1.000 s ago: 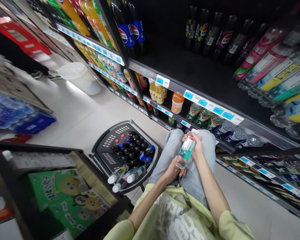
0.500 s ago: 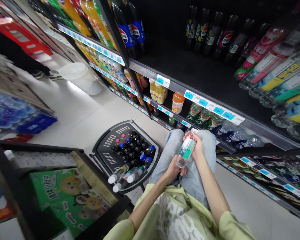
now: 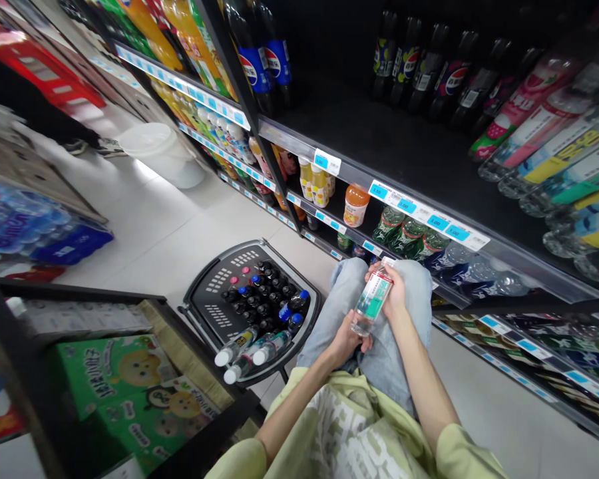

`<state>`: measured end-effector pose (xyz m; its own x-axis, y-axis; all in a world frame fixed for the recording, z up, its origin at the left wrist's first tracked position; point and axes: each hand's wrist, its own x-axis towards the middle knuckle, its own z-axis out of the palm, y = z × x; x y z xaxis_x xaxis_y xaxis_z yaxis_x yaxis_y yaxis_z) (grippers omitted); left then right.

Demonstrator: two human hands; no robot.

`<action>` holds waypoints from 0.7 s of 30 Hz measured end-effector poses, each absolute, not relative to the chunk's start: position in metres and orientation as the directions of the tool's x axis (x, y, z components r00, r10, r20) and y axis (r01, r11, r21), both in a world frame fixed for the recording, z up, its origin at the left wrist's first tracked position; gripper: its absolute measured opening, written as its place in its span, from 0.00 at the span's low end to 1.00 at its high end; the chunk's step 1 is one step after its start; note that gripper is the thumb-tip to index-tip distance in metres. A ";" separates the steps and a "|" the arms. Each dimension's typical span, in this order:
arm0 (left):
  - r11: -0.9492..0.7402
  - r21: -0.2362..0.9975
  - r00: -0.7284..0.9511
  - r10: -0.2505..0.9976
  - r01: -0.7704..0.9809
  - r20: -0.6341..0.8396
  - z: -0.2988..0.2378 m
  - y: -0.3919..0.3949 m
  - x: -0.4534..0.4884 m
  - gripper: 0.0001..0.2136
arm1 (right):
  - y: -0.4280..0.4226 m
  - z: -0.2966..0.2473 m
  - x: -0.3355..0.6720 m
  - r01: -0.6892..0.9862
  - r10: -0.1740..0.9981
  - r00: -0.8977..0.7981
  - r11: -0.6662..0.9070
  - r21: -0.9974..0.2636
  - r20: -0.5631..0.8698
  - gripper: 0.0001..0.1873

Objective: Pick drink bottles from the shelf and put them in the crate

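A clear drink bottle (image 3: 373, 297) with a white cap and a white and green label lies tilted over my lap, label facing up. My right hand (image 3: 393, 293) wraps round its upper part near the cap. At the bottle's base, my left hand (image 3: 348, 339) grips it with fingers curled underneath, partly hidden. To the left of my knees stands a black basket (image 3: 219, 266) on the floor. Inside are dark bottles (image 3: 264, 296) with black, blue and pink caps, plus clear bottles (image 3: 274, 344) with white caps leaning over its near rim.
A black shelf (image 3: 339, 133) ahead holds cola bottles (image 3: 424, 73) at the back and clear drink bottles (image 3: 574, 146) at right. Lower shelves carry green bottles (image 3: 412, 236). A white bucket (image 3: 162, 153) stands beyond the basket, near a person's shoes (image 3: 92, 148). Green cartons (image 3: 124, 379) sit at left.
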<state>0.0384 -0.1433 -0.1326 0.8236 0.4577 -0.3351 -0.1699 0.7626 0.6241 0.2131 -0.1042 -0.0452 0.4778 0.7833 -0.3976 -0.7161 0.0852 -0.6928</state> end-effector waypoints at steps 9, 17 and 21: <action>0.751 0.644 0.824 0.452 -0.145 -0.342 -0.138 -0.145 0.038 0.34 | -0.103 -0.048 0.215 -0.721 0.778 0.465 0.056 -0.691 -0.423 0.10; 0.770 0.611 0.812 0.471 -0.186 -0.345 -0.139 -0.144 0.039 0.34 | -0.103 -0.050 0.215 -0.698 0.774 0.493 0.079 -0.712 -0.397 0.10; 0.773 0.603 0.815 0.472 -0.198 -0.337 -0.136 -0.144 0.037 0.32 | -0.103 -0.050 0.215 -0.692 0.783 0.477 0.055 -0.719 -0.399 0.11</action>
